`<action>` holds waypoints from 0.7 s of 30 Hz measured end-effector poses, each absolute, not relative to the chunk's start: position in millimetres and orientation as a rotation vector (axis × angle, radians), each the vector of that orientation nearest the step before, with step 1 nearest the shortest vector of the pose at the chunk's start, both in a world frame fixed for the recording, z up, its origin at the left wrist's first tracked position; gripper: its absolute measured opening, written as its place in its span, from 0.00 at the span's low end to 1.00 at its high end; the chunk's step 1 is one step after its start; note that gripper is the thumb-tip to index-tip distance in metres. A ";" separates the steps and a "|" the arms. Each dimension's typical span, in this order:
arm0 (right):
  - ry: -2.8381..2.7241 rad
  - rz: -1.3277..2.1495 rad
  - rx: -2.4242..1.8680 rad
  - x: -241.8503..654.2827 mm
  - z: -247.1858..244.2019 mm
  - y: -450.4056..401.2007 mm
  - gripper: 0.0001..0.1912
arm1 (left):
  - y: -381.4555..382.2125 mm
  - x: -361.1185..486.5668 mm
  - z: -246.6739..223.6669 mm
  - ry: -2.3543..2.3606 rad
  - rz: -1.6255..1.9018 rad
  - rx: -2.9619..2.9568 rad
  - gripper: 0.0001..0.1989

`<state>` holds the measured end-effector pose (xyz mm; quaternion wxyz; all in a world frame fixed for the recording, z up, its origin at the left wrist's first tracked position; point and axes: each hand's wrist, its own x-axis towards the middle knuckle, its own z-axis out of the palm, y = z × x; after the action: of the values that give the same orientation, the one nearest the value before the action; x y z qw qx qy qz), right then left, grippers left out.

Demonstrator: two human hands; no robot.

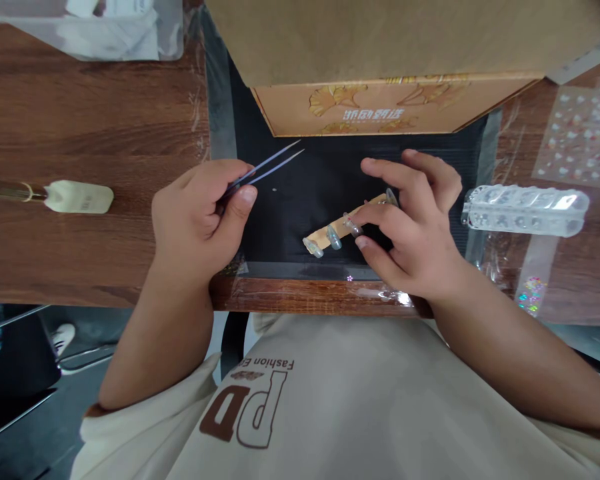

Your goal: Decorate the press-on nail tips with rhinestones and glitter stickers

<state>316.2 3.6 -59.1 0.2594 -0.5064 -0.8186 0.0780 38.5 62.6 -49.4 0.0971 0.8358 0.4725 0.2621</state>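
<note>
In my left hand (200,220) is a pair of blue-purple tweezers (275,163), pinched between thumb and fingers. Their two tips are apart and point up and right over the black mat (285,220), with nothing between them. My right hand (413,227) has its thumb and index finger closed at a false nail (353,225) on a tan strip (320,238); the other fingers are raised and spread. Two pale, glittery false nails (334,237) sit toward the strip's left end. Another false nail (391,197) shows at its right end, partly behind my fingers.
Behind the mat stands a cardboard box (330,110). A polish bottle (79,197) lies at left, below a clear bin (170,33). At right are a clear compartment case (527,211), a sticker sheet (580,137) and a bag of sequins (533,293). One tiny flower (349,278) rests near the front edge.
</note>
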 end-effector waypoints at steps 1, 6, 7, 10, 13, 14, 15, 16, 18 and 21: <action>-2.206 0.210 -1.368 316.5 -58.9 3.9 0.08 | 62.6 38.4 -49.6 1.405 0.773 2.476 0.13; -2.196 0.176 -1.323 316.8 -59.7 5.3 0.08 | 61.5 38.3 -48.8 1.431 0.728 2.455 0.13; -2.192 0.157 -1.303 316.8 -60.1 5.4 0.08 | 61.1 38.5 -48.3 1.431 0.722 2.443 0.12; -2.213 0.110 -1.257 317.4 -60.7 4.9 0.07 | 60.0 39.4 -47.2 1.434 0.719 2.417 0.12; -2.236 0.066 -1.233 318.5 -60.8 4.3 0.04 | 59.9 39.9 -46.8 1.445 0.716 2.425 0.12; -2.232 0.045 -1.218 318.8 -60.9 4.3 0.03 | 60.1 40.0 -46.8 1.443 0.717 2.428 0.12; -2.227 0.023 -1.202 319.1 -61.1 4.2 0.02 | 60.4 39.9 -46.7 1.440 0.717 2.432 0.12; -2.231 0.010 -1.197 319.2 -61.2 4.2 0.02 | 60.6 39.9 -46.7 1.437 0.712 2.435 0.12; -2.256 0.009 -1.220 319.2 -61.5 4.2 0.01 | 61.0 39.6 -46.7 1.437 0.701 2.436 0.12; -2.270 0.040 -1.260 318.8 -62.0 4.6 0.02 | 61.0 39.3 -46.9 1.451 0.687 2.427 0.13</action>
<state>318.8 4.6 -62.0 0.2691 -0.4675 -0.8419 0.0150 39.3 61.0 -46.9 0.1156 0.8285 0.4953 0.2344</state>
